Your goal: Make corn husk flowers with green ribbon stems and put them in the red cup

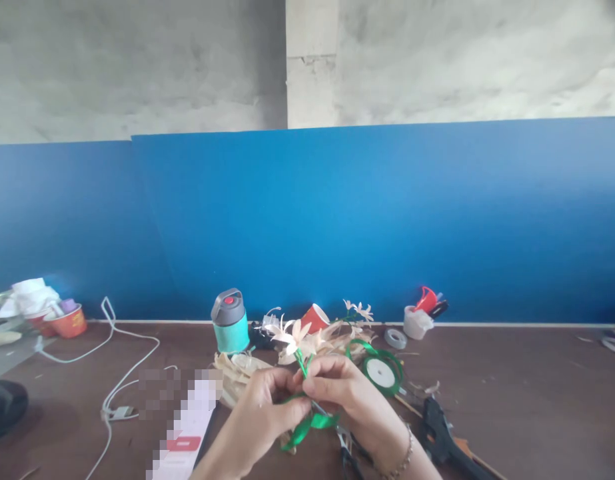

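Note:
My left hand (260,413) and my right hand (344,387) meet at the bottom centre, both closed around the stem of a pale artificial flower (294,337). The stem is wrapped in green below the petals. A loose length of green ribbon (302,432) hangs beneath my fingers, near the left thumb. Just beyond my right hand lies a spool of green ribbon (381,373). Scissors (348,457) are partly hidden under my right wrist. Dried pale husks (237,377) spread behind my hands, with a second small flower bunch (358,310) farther back.
A black glue gun (440,433) lies to the right. Behind stand a teal flask (230,327), a tipped red cup (316,319), a tape roll (396,339) and a white pen cup (417,323). White cables (137,367), a phone (184,433) and red cups (70,321) occupy the left.

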The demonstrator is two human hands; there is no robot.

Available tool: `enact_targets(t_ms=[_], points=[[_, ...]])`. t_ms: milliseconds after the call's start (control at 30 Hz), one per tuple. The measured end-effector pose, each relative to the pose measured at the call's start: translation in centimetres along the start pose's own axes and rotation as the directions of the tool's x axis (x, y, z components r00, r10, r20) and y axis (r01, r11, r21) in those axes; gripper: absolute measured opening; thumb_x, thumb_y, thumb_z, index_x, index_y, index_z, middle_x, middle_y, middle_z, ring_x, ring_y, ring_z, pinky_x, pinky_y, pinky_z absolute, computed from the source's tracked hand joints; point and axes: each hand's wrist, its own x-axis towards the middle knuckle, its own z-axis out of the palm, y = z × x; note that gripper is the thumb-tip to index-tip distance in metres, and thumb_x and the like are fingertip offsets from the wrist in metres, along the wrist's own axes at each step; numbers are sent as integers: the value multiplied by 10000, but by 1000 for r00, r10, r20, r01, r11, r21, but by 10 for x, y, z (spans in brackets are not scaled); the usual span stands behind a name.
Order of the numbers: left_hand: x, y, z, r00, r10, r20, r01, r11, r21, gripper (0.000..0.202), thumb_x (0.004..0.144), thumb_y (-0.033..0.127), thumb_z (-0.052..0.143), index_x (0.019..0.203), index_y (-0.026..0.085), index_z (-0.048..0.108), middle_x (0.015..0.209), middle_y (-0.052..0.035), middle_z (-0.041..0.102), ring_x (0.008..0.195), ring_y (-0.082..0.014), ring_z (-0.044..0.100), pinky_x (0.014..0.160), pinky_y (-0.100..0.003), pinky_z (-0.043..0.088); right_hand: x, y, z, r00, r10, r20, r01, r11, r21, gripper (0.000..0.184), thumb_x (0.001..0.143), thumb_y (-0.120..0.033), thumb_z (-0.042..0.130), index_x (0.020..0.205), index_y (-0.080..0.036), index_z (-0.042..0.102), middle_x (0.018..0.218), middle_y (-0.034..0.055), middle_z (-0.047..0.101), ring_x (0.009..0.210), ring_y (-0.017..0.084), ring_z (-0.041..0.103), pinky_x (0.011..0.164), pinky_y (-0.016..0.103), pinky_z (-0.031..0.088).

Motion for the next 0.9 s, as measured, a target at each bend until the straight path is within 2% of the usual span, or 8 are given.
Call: enact_targets(t_ms=[167, 333, 433, 533, 633, 700, 767, 900], points=[[-3, 1, -5, 988, -46, 149, 74, 979, -190, 176, 576, 260, 719, 592, 147, 585, 536, 14, 554, 468, -72, 431, 447, -198, 296, -1, -1, -5, 989, 68, 134, -82, 992, 100, 246, 565, -295, 825, 571, -114, 659, 510, -15, 587, 413, 36, 391, 416, 176, 245], [-5, 5, -4, 973, -61, 221, 124, 950, -288, 172, 630, 281, 659, 589, 144, 563, 534, -10, 579, 413, -34, 307, 417, -182, 191, -6, -4, -3, 984, 59, 168, -79, 991, 113, 239, 619, -309, 795, 597, -118, 652, 641, 17, 628, 448, 50, 400, 455, 200, 276], [-6, 5, -3, 987, -48, 152, 80, 974, -213, 165, 622, 265, 661, 589, 167, 532, 520, 16, 532, 437, -62, 372, 426, -190, 256, -7, -3, -2, 993, 53, 107, -64, 993, 102, 239, 631, -292, 792, 584, -125, 628, 552, -19, 571, 455, 50, 392, 465, 192, 253], [-7, 7, -2, 999, 3, 48, -3, 1000, -2, 138, 653, 237, 618, 590, 181, 510, 527, 32, 505, 476, -91, 425, 464, -212, 326, -7, -2, 0, 998, 16, 64, -17, 1000, 22, 259, 647, -302, 778, 571, -122, 607, 484, -45, 497, 462, 51, 366, 472, 193, 233], [-7, 11, 1, 988, 120, -92, -91, 959, 270, 102, 679, 199, 572, 589, 176, 530, 585, 14, 550, 576, -129, 497, 558, -240, 385, -6, -2, 5, 997, -59, -45, 53, 989, -141, 285, 649, -337, 757, 570, -123, 585, 500, -45, 477, 484, 62, 352, 484, 205, 241], [-6, 13, 3, 967, 196, -162, -122, 918, 378, 115, 683, 191, 556, 572, 173, 534, 579, 10, 554, 592, -142, 505, 569, -247, 387, -5, -3, 8, 982, -125, -140, 80, 954, -290, 284, 656, -342, 731, 561, -128, 569, 498, -49, 457, 488, 69, 340, 478, 210, 242], [-5, 12, 4, 960, 212, -185, -127, 913, 387, 128, 685, 193, 549, 560, 169, 535, 560, 11, 542, 571, -140, 498, 545, -243, 382, -3, -4, 11, 965, -177, -195, 82, 906, -415, 271, 672, -336, 694, 553, -133, 558, 490, -52, 433, 485, 74, 328, 464, 214, 235], [-4, 7, 4, 989, 75, -124, -51, 981, 187, 106, 708, 224, 554, 622, 162, 560, 510, 35, 502, 456, -105, 467, 422, -204, 342, -3, -6, 13, 951, -201, -233, 50, 849, -526, 245, 682, -322, 645, 545, -142, 549, 478, -54, 407, 472, 81, 331, 443, 217, 236]])
